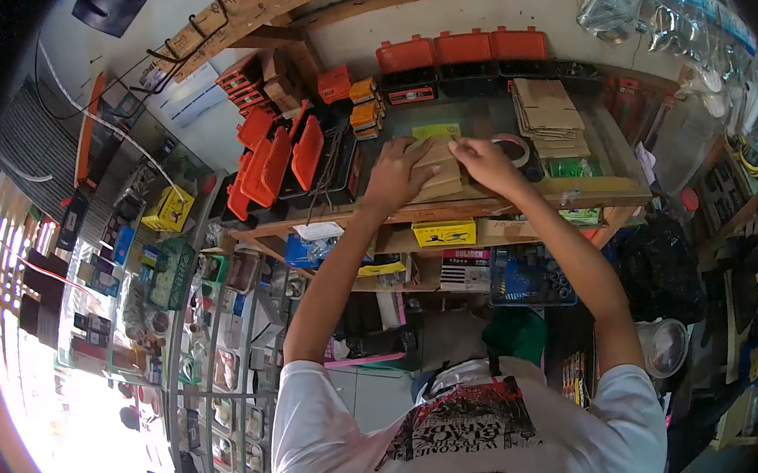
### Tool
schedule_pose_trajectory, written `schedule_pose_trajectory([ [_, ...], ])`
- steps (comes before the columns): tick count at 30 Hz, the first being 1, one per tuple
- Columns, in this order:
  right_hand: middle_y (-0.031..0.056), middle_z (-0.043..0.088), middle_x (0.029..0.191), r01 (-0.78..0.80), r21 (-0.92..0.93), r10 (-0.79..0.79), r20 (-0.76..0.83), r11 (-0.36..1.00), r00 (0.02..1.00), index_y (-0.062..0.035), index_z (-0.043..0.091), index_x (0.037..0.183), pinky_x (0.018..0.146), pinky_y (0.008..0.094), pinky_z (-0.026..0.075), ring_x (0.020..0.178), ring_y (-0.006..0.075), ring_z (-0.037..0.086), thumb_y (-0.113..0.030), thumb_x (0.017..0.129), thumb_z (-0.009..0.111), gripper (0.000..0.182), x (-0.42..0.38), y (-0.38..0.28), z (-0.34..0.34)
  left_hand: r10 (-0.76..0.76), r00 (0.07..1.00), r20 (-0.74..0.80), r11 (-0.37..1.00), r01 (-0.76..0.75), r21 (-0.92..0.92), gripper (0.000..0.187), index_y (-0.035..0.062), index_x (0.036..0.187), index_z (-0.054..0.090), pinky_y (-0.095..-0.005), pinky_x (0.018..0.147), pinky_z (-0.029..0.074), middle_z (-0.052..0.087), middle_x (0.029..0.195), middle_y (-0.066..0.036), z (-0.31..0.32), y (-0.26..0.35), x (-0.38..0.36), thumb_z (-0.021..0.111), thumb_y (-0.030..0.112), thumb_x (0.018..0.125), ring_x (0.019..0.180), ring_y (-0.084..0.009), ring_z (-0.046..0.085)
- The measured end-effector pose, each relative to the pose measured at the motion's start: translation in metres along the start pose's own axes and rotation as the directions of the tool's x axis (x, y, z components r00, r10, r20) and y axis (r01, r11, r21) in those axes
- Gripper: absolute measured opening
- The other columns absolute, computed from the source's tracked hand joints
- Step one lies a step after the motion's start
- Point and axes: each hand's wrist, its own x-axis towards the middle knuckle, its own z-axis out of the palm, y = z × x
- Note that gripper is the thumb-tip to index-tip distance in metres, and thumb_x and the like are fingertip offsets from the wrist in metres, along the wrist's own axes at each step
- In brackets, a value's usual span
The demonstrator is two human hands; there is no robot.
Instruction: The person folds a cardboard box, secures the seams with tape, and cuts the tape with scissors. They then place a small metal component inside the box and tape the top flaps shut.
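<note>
A folded card (437,180) is kept flat on the bench (456,210) between both hands, straight ahead of the body at 12 o'clock. By the left hand (395,177) it is covered from the 9 o'clock side: the fingers are spread over its far part and the thumb is laid across its face, but whether an edge is gripped underneath cannot be told. By the right hand (483,161) the far corner, at about 1 o'clock on the card, is pinched between thumb and fingertips. The card is partly hidden, yet its long axis seems to be run from roughly 7 to 1 o'clock. From the right hand, the card is found towards 9 o'clock; from the left, towards 3. Both hands are in contact with it, so neither is clearly nearer. The tape (525,145) is set just beside the right hand, at 3 o'clock, and the stack (550,117) of brown pieces is placed farther off at 2 o'clock, nearer the right hand than the left. Beyond the card, at 12 o'clock, a green label (436,130) can be seen.
</note>
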Motion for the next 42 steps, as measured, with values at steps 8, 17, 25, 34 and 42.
schedule_pose_trajectory([
  [8, 0.0292, 0.070, 0.085, 0.088, -0.330, -0.171, -0.231, 0.940, 0.958, 0.0104, 0.062, 0.125, 0.072, 0.0463, 0.057, 0.082, 0.0394, 0.073, -0.050, 0.099, 0.059, 0.066, -0.019, -0.028, 0.029, 0.087, 0.991, -0.098, 0.996, -0.086, 0.017, 0.054, 0.0055, 0.140, 0.057, -0.0508, 0.102, 0.046, 0.056, 0.132, -0.025, 0.018, -0.005, -0.005, 0.068, 0.026, 0.092, 0.119, -0.0429, 0.054],
  [17, 0.0209, 0.069, 0.073, 0.157, -0.116, -0.186, -0.318, 0.981, 0.929, 0.0053, 0.069, 0.108, 0.068, 0.0492, 0.053, 0.070, 0.0402, 0.070, -0.041, 0.101, 0.058, 0.048, -0.004, -0.013, 0.027, -0.075, 0.986, -0.149, 0.974, 0.041, -0.223, 0.054, -0.0006, 0.146, 0.050, -0.0536, 0.116, 0.033, 0.028, 0.159, -0.032, 0.011, -0.002, -0.016, 0.059, 0.029, 0.102, 0.150, -0.0485, 0.020],
  [25, 0.0221, 0.066, 0.069, -0.081, -0.349, -0.026, -0.291, 0.934, 0.956, 0.0031, 0.068, 0.080, 0.064, 0.0495, 0.051, 0.066, 0.0406, 0.067, -0.036, 0.099, 0.058, 0.045, 0.010, -0.028, 0.013, -0.724, 0.633, -0.275, 0.600, 0.382, -0.703, 0.061, -0.0088, 0.150, 0.037, -0.0374, 0.101, 0.044, 0.056, 0.135, -0.025, 0.069, -0.003, -0.005, 0.044, 0.035, 0.109, 0.117, -0.0294, 0.058],
  [34, 0.0329, 0.063, 0.115, -0.149, 0.076, 0.163, -0.258, 0.986, 0.952, 0.0055, 0.063, 0.115, 0.096, 0.0524, 0.046, 0.113, 0.0501, 0.058, -0.034, 0.105, 0.040, 0.046, 0.024, -0.027, 0.044, -0.783, 0.574, -0.240, 0.520, 0.393, -0.758, 0.052, -0.0109, 0.145, 0.045, -0.0364, 0.098, 0.045, 0.062, 0.126, -0.026, 0.074, -0.009, -0.002, 0.042, 0.026, 0.108, 0.115, -0.0310, 0.059],
  [42, 0.0294, 0.062, 0.127, -0.127, 0.204, 0.204, -0.419, 0.971, 0.885, 0.0016, 0.057, 0.136, 0.103, 0.0469, 0.045, 0.122, 0.0467, 0.057, -0.030, 0.104, 0.041, 0.047, 0.030, -0.012, 0.073, -0.749, 0.543, -0.379, 0.638, 0.436, -0.634, 0.043, -0.0077, 0.138, 0.055, -0.0381, 0.090, 0.050, 0.068, 0.116, -0.023, 0.076, -0.001, -0.001, 0.040, 0.018, 0.106, 0.104, -0.0288, 0.066],
])
